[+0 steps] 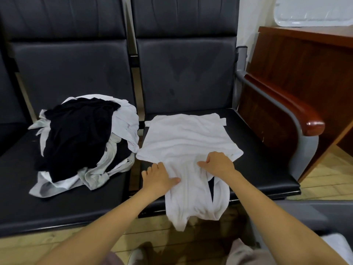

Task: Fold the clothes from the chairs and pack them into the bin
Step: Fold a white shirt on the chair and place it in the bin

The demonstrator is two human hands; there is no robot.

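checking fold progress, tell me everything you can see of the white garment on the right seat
The white garment is soft, wrinkled, thin-looking cloth spread on the right black seat, its near end hanging over the front edge. The left hand presses on it with the thumb out; the right hand grips a bunched fold.

Nothing here can be read from where I stand. No lettering, label, brand or number shows on any surface in view.
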